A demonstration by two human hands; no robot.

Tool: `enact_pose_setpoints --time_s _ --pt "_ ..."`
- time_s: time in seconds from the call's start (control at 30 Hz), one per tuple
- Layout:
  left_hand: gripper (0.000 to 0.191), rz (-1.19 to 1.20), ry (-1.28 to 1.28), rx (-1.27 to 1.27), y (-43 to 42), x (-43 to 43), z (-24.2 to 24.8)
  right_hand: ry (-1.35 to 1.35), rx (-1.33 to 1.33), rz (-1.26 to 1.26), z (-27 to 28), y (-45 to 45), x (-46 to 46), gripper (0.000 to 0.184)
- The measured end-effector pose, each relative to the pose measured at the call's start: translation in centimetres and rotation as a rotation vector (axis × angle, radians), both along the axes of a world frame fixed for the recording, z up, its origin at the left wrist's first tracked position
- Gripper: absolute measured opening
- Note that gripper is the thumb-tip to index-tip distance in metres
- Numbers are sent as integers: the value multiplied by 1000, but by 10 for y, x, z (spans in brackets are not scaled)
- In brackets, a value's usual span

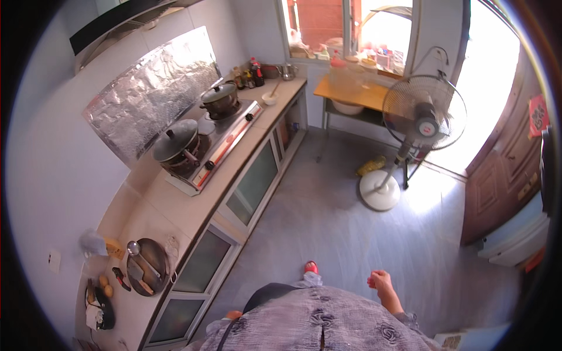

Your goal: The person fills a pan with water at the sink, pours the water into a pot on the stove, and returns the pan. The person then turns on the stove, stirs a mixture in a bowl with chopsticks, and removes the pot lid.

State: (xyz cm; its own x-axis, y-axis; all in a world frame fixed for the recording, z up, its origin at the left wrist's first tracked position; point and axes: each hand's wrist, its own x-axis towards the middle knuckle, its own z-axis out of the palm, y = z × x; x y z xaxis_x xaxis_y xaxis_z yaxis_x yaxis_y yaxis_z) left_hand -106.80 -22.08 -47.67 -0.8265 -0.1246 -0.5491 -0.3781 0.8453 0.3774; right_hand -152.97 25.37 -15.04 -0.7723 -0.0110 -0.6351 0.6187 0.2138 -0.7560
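Observation:
My right hand [380, 281] hangs over the grey floor [307, 210] with its fingers curled, and nothing shows in it. Only a bit of my left hand [234, 314] appears beside my clothing, near the lower cabinets; its fingers are hidden. On the counter [171, 210] to the left lies a round dark board [141, 276] with a ladle [134, 248] and a cleaver [136, 271] on it. A red-and-black-handled tool [120, 278] lies beside the board. Further along, a two-burner gas stove [228, 145] carries a lidded pan [175, 142] and a lidded pot [219, 96].
A standing fan [380, 190] stands on the floor before a wooden table [373, 94]. A yellow bag [371, 165] lies by its base. The brown door [496, 197] at right is open. Glass-fronted cabinets [252, 188] line the left side. Sauce bottles [256, 72] stand in the counter's far corner.

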Motion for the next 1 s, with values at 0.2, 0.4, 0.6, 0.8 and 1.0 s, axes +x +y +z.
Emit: enact_pose_setpoints --time_s 0.2,0.4,0.6,0.8,1.0 --pt "31 -63 -121 -55 -5 -103 17 18 79 390 -9 -19 -43 17" --pt "31 521 -153 220 -19 -334 228 58 22 233 -73 -10 -133 29" --pt "28 784 126 350 -31 -402 239 -91 -81 253 -47 -41 -169 29" --pt "27 721 112 129 -9 -368 217 -75 -33 437 -51 -64 -234 24" --pt "30 113 -48 -161 30 -221 -3 -44 -2 674 -52 -91 -315 19"
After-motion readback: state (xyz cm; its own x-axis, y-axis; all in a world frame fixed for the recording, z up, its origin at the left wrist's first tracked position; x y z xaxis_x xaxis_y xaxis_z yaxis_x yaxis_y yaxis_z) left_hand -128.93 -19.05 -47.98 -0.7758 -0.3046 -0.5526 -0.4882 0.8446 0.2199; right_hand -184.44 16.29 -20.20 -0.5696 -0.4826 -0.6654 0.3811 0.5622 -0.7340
